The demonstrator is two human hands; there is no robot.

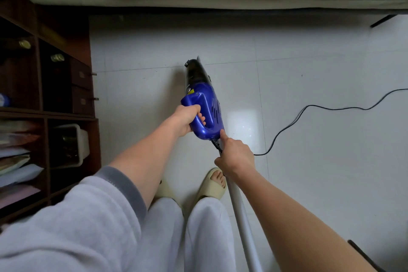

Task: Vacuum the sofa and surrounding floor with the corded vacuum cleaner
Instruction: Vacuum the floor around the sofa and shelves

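At frame centre, my left hand (pixel 187 120) wraps the blue plastic handheld vacuum (pixel 204 104); right hand (pixel 235 153) pinches its black cord (pixel 309 108), best held clear of the nozzle.

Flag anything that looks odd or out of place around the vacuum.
The power cord snakes loosely across the white floor tiles to the right of the blue handheld vacuum, where it could be stepped on. A small dark speck sits on a tile. Nothing looks spilled or broken.
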